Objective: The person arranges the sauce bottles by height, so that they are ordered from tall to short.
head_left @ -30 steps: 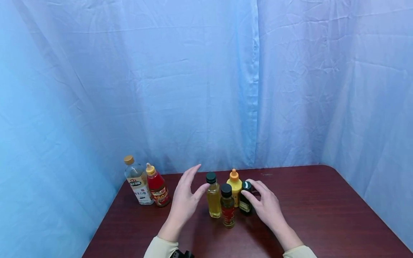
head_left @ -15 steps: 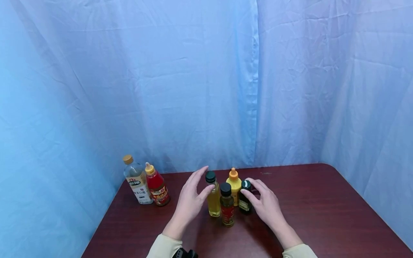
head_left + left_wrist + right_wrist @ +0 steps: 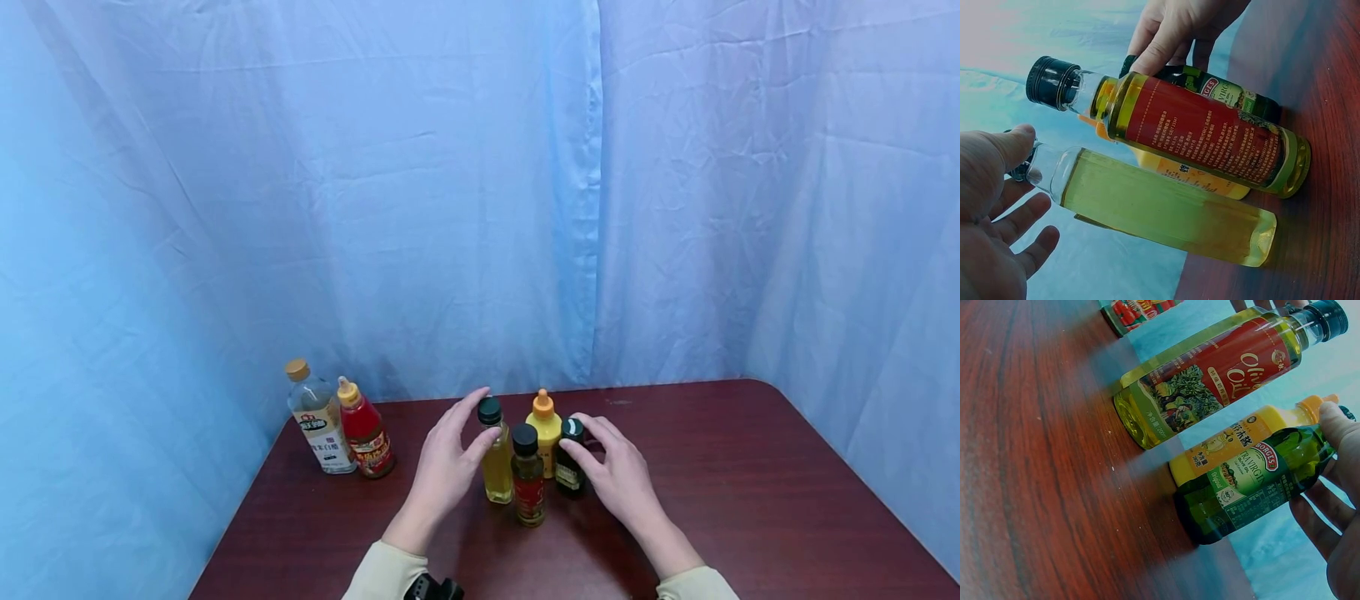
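I see right Borges olive oil bottle [image 3: 1254, 478]: green | slim bottle [image 3: 497, 467]: clear, dark-green cap [image 3: 490, 409] | tabletop [image 3: 720, 475]: red-brown, wood-grained

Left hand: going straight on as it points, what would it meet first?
Most likely the pale yellow oil bottle, near its neck; whether the left hand touches it is unclear.

passable: tabletop [image 3: 780, 475] right of right fingers [image 3: 604, 430] | front of yellow bottle [image 3: 547, 433]: red-labelled bottle [image 3: 529, 493], green bottle [image 3: 569, 480] obstruct

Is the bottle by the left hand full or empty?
Mostly full: in the left wrist view, yellow liquid fills the bottle to its shoulder; the neck looks clear.
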`<state>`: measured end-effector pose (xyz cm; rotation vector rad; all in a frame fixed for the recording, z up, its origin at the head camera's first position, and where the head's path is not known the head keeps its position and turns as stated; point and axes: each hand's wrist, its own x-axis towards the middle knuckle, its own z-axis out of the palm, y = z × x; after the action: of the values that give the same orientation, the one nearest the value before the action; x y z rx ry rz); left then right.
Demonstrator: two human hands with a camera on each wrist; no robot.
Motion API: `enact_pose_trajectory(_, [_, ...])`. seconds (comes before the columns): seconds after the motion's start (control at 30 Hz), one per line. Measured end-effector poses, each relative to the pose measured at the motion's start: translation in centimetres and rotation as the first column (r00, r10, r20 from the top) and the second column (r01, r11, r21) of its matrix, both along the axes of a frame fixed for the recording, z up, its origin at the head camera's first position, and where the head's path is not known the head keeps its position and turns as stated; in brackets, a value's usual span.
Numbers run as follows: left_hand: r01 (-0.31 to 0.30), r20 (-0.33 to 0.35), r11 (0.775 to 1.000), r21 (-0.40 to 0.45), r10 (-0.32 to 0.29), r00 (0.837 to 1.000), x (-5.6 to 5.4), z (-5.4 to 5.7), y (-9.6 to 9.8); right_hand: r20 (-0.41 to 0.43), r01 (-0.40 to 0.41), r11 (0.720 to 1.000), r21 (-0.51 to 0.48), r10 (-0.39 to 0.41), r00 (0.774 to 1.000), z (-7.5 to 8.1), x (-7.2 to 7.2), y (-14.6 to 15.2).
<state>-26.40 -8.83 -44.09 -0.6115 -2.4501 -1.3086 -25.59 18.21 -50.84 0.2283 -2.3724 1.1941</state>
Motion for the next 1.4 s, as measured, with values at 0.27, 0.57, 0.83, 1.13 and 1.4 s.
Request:
enact_pose_trajectory(0.27, [-0.01,-0.028,1.0,0.0,0.01,1.0,-0.06,0.02,0.06,0.0,-0.001,1.0,0.003,0.001,1.0,-0.01,-0.07,-0.02])
enact_pose_trajectory(0.57, [-0.014,-0.04,1.0,0.007,0.014,0.999,-0.21,-0.02,0.14,0.0,0.007,1.0,0.009,-0.007,1.0,0.0,-0.02,-0.02])
enact_pose_trajectory(0.83, [-0.017,-0.052,1.0,0.01,0.018,0.998,-0.36,-0.1,0.2,0.008,0.007,1.0,0.015,-0.008,1.0,-0.04,-0.06,-0.02])
enact_pose_trajectory(1.13, [-0.026,-0.08,0.999,0.019,0.027,0.996,-0.39,-0.18,0.18,0.011,0.009,1.0,0.015,-0.009,1.0,-0.16,-0.1,-0.03])
enact_pose_trajectory(1.4, [-0.034,-0.118,0.999,0.038,0.038,0.992,-0.53,-0.32,0.18,-0.007,0.009,1.0,0.023,-0.009,1.0,-0.16,-0.14,-0.01])
